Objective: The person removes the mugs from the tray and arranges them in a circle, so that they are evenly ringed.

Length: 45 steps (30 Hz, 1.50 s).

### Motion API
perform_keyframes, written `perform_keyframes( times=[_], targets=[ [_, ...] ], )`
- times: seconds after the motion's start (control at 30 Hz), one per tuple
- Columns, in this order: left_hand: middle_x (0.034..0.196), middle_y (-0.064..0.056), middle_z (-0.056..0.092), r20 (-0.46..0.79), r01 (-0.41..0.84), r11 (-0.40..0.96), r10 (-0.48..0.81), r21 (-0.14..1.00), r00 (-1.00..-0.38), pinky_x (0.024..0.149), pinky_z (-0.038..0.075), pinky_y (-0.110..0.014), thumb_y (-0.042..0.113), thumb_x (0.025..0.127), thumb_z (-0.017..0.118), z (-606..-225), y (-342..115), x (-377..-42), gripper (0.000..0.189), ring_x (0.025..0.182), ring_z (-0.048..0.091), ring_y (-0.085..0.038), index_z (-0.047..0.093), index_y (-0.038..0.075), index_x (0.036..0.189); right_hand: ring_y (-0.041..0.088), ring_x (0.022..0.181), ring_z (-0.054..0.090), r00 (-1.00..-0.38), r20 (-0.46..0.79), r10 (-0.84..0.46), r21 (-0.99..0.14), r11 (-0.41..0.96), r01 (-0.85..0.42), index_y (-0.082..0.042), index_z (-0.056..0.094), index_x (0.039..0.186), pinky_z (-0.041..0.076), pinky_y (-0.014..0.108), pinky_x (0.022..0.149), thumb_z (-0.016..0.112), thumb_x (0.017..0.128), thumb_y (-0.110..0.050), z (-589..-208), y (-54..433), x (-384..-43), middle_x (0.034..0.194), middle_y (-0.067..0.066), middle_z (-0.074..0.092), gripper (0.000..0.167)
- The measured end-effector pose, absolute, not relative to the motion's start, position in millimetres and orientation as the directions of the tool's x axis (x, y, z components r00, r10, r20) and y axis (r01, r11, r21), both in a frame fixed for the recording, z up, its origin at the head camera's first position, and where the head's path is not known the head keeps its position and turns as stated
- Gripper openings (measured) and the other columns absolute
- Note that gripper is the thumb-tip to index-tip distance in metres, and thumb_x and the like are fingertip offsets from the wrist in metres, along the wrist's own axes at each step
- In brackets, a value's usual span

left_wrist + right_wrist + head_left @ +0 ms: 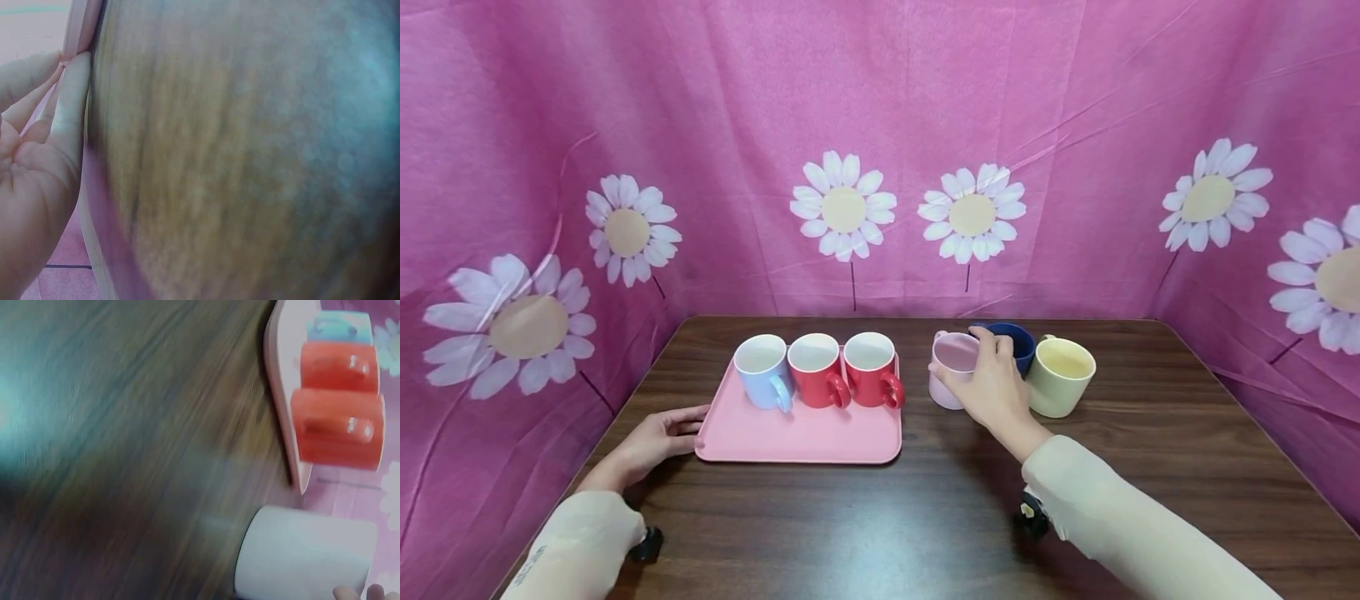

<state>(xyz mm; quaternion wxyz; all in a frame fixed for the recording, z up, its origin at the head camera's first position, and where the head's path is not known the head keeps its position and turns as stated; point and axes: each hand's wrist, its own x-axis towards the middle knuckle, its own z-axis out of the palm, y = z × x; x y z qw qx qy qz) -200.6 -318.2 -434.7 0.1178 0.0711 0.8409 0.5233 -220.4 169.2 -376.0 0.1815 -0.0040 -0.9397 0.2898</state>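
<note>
Left hand, right hand well apart

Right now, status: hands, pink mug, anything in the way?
Left hand touching pink tray at left edge. Right hand gripping pink mug, right of tray. Navy mug close by, partly hidden behind right hand.

Pink tray, seven o'clock: light-blue mug, two red mugs, all white inside. Pale-pink mug, navy mug, pale-yellow mug, four o'clock. Dark-brown wood-grain table, six. Magenta cloth, twelve, white yellow-centred daisies.
</note>
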Motion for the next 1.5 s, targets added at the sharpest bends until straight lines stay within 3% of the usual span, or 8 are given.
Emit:
perform_keyframes(
  times=[0.1,0.33,0.43,0.63,0.8,1.23,1.5],
  targets=[
    [0.125,-0.033,0.052,-0.126,-0.006,0.443,0.24,0.897,-0.963,0.08,0.049,-0.021,0.006,0.085,0.071,-434.3,-318.1,-200.6,0.065,0.104,0.06,-0.017,0.038,-0.016,0.136,0.035,0.094,0.057,-0.93,0.363,0.061,-0.559,0.812,-0.165,-0.015,0.041,0.138,0.049,0.053,0.07,0.067,0.075,-0.064,-376.9,163.1,-216.2,0.116,0.016,0.044,0.084],
    [0.125,-0.033,0.053,-0.133,-0.013,0.451,0.235,0.893,-0.963,0.08,0.049,-0.02,0.008,0.085,0.071,-432.2,-317.0,-199.9,0.066,0.104,0.06,-0.018,0.038,-0.015,0.137,0.034,0.101,0.057,-0.922,0.384,-0.054,-0.564,0.776,-0.28,-0.009,0.046,0.132,0.05,0.053,0.078,0.071,0.079,-0.053,-387.8,149.5,-209.2,0.125,0.018,0.048,0.074],
    [0.125,-0.033,0.053,-0.132,-0.013,0.445,0.237,0.895,-0.962,0.08,0.049,-0.021,0.006,0.085,0.071,-431.9,-316.7,-199.5,0.065,0.104,0.06,-0.016,0.038,-0.015,0.137,0.031,0.098,0.059,-0.925,0.37,-0.087,-0.561,0.772,-0.297,-0.008,0.05,0.129,0.05,0.05,0.078,0.071,0.08,-0.051,-392.9,144.8,-208.9,0.119,0.016,0.055,0.069],
    [0.126,-0.033,0.052,-0.12,0.0,0.434,0.248,0.901,-0.961,0.08,0.049,-0.021,0.005,0.085,0.07,-432.3,-317.3,-199.8,0.064,0.103,0.06,-0.012,0.038,-0.015,0.137,0.025,0.091,0.057,-0.934,0.322,-0.152,-0.583,0.746,-0.322,-0.007,0.055,0.12,0.05,0.042,0.076,0.074,0.08,-0.045,-399.5,134.3,-212.4,0.108,0.013,0.06,0.059],
    [0.128,-0.034,0.05,-0.104,0.014,0.408,0.266,0.913,-0.958,0.08,0.049,-0.021,0.003,0.085,0.069,-432.8,-317.5,-199.3,0.063,0.101,0.06,-0.007,0.038,-0.015,0.136,0.024,0.087,0.062,-0.939,0.286,-0.191,-0.6,0.728,-0.331,-0.006,0.059,0.116,0.051,0.039,0.076,0.074,0.081,-0.042,-403.2,125.8,-218.6,0.109,0.012,0.063,0.053],
    [0.129,-0.035,0.048,-0.093,0.026,0.406,0.271,0.913,-0.958,0.08,0.05,-0.022,0.002,0.085,0.069,-433.7,-318.2,-200.1,0.062,0.101,0.06,-0.007,0.038,-0.016,0.136,0.019,0.079,0.066,-0.956,0.196,-0.218,-0.692,0.66,-0.292,-0.004,0.07,0.099,0.054,0.033,0.074,0.075,0.083,-0.032,-400.3,114.8,-239.1,0.09,0.005,0.07,0.033],
    [0.125,-0.035,0.051,-0.089,0.028,0.399,0.273,0.916,-0.958,0.079,0.05,-0.021,0.002,0.085,0.069,-432.6,-316.7,-199.1,0.063,0.102,0.06,-0.011,0.038,-0.017,0.136,0.015,0.068,0.059,-0.949,0.134,-0.287,-0.712,0.638,-0.294,-0.004,0.073,0.091,0.049,0.029,0.065,0.07,0.088,-0.025,-396.1,113.8,-248.1,0.075,0.004,0.069,0.021]
  ],
)
